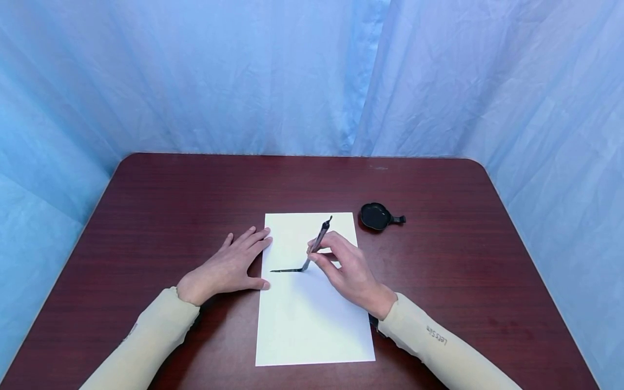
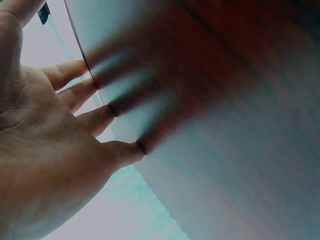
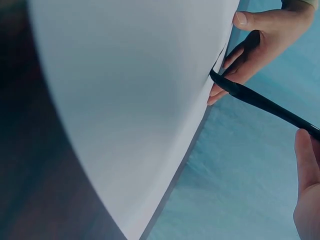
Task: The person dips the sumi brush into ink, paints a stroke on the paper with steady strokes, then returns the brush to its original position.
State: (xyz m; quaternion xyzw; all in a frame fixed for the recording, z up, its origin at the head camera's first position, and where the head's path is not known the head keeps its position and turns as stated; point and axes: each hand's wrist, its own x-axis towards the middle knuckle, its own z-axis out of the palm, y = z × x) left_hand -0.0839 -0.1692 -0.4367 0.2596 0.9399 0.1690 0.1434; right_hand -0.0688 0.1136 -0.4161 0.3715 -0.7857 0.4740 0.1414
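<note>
A white sheet of paper [image 1: 312, 325] lies on the table, with a dark, nearly level ink stroke [image 1: 286, 270] on its left half. My right hand [image 1: 351, 273] pinches the handle of a dark ink brush [image 1: 319, 238] between thumb and fingers. The brush leans, its upper end away from me, and its bent black tip [image 3: 216, 77] meets the sheet at the right end of the stroke. My left hand [image 1: 226, 268] lies with fingers spread, thumb and fingertips on the sheet's left edge. In the left wrist view its fingertips [image 2: 136, 150] touch the tabletop.
A small black dish [image 1: 374, 216] with a short handle stands just beyond the sheet's upper right corner. The dark red wooden table [image 1: 195, 200] has rounded far corners. Blue curtains [image 1: 219, 81] hang behind it and on both sides.
</note>
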